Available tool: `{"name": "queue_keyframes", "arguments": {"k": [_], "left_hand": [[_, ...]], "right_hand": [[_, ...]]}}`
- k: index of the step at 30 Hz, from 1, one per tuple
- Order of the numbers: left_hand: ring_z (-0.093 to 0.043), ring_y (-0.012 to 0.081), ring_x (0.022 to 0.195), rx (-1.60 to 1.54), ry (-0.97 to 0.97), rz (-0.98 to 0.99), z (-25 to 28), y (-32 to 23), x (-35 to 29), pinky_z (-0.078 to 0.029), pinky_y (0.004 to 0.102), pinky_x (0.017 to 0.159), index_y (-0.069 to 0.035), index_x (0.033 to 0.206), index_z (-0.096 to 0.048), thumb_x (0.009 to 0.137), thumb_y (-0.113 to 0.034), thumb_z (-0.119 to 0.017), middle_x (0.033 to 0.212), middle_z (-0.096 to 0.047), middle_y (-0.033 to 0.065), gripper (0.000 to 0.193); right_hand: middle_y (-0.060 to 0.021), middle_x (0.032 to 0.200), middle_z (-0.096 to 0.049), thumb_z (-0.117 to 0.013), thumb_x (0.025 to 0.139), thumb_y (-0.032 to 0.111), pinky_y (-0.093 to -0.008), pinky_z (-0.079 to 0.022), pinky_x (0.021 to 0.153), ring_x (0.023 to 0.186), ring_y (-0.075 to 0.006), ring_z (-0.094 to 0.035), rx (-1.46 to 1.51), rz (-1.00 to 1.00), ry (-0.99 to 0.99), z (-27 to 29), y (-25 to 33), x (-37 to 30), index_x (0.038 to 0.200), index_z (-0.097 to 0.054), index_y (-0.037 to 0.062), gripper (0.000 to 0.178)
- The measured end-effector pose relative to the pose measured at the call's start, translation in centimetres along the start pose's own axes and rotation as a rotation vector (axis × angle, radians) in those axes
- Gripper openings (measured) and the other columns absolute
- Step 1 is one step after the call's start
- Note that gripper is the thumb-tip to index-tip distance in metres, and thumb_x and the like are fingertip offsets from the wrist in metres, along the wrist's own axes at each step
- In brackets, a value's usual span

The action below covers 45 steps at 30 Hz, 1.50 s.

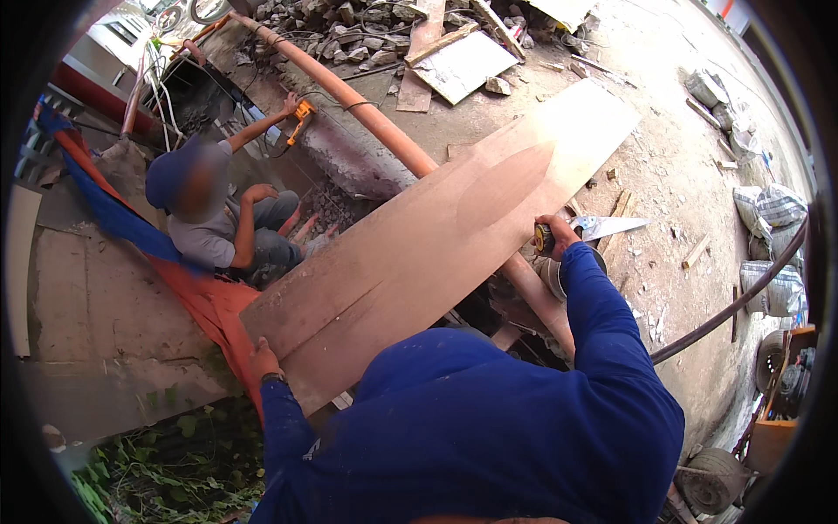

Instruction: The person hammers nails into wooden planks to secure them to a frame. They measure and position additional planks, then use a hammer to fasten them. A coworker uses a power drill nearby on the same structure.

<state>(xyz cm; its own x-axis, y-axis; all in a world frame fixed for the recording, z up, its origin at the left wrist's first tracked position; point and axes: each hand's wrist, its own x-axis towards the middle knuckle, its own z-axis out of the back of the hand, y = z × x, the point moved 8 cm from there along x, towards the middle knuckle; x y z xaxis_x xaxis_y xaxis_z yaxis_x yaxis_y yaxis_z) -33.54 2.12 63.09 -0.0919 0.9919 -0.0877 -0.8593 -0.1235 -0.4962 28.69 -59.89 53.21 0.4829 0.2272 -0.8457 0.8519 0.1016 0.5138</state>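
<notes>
A long wooden board (419, 236) slants across the view from lower left to upper right, with a darker oval patch toward its far end. My left hand (264, 360) is closed on its near left end. At the board's right edge, my right hand (561, 237) is closed around a round-ended black-and-yellow object (544, 238), possibly a tape measure. Beside that wrist a handsaw (613, 227) points its bare blade to the right. Whether the black-and-yellow object belongs to the saw, I cannot tell; my fingers hide the join.
A co-worker (231, 210) crouches left of the board, one hand on an orange power tool (301, 120). An orange pipe (349, 96) passes beneath the board. Rubble (367, 39) lies beyond, filled sacks (772, 244) at right, a dark hose (733, 306) nearer, leafy plants (175, 463) lower left.
</notes>
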Motion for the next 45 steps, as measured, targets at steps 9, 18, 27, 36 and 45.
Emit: {"name": "queue_keyframes", "arguments": {"k": [9, 18, 27, 36, 45], "left_hand": [[-0.058, 0.037, 0.131, -0.052, 0.368, 0.18, -13.2, 1.4, -2.3, -0.047, 0.045, 0.106, 0.013, 0.134, -0.058, 0.095, -0.037, -0.07, 0.139, -0.06, 0.0285, 0.064], [-0.056, 0.0345, 0.127, -0.404, 0.608, 0.168, -22.6, -9.9, -13.4, -0.048, 0.0485, 0.101, 0.009, 0.136, -0.048, 0.095, -0.021, -0.07, 0.136, -0.058, 0.0243, 0.056], [-0.061, 0.0266, 0.113, -0.492, 1.106, 0.279, -24.1, -19.2, -21.4, -0.051, 0.0531, 0.092, -0.004, 0.134, -0.047, 0.101, -0.02, -0.063, 0.127, -0.059, 0.0112, 0.04], [-0.068, 0.0241, 0.077, 0.073, 1.11, -0.207, -24.5, -17.4, -16.9, -0.054, 0.042, 0.069, -0.003, 0.1, -0.063, 0.096, -0.034, -0.07, 0.085, -0.069, 0.0084, 0.032], [-0.061, 0.0103, 0.081, -0.374, 1.54, -0.763, -19.3, -31.1, -29.8, -0.052, 0.0297, 0.074, -0.001, 0.103, -0.065, 0.1, -0.021, -0.069, 0.092, -0.067, 0.0016, 0.021]], "right_hand": [[-0.0047, 0.07, -0.06, -0.062, 0.094, 0.033, -0.0429, -0.048, 0.052, 0.058, -0.0218, -0.063, -0.215, 0.221, -0.142, 3.2, 7.3, 3.1, 0.09, -0.058, 0.0149, 0.019], [-0.006, 0.078, -0.061, -0.069, 0.094, 0.026, -0.0325, -0.049, 0.048, 0.057, -0.0162, -0.061, -0.39, 0.499, -0.042, -3.4, 8.2, 0.3, 0.097, -0.064, 0.0032, 0.024], [-0.0067, 0.085, -0.063, -0.064, 0.101, 0.031, -0.0323, -0.055, 0.06, 0.071, -0.0177, -0.066, -0.145, 0.223, 0.293, -10.1, 0.0, -5.9, 0.101, -0.06, 0.0054, 0.026], [-0.0036, 0.09, -0.064, -0.069, 0.097, 0.029, -0.0301, -0.051, 0.072, 0.084, -0.0132, -0.062, -0.489, 0.346, 0.427, -16.0, -5.4, -10.5, 0.107, -0.061, 0.0047, 0.027], [-0.019, 0.098, -0.068, -0.073, 0.094, 0.045, -0.0387, -0.052, 0.08, 0.093, -0.0237, -0.066, -0.71, 0.723, 0.293, -25.7, -4.5, -15.9, 0.109, -0.059, -0.0015, 0.051]]}}
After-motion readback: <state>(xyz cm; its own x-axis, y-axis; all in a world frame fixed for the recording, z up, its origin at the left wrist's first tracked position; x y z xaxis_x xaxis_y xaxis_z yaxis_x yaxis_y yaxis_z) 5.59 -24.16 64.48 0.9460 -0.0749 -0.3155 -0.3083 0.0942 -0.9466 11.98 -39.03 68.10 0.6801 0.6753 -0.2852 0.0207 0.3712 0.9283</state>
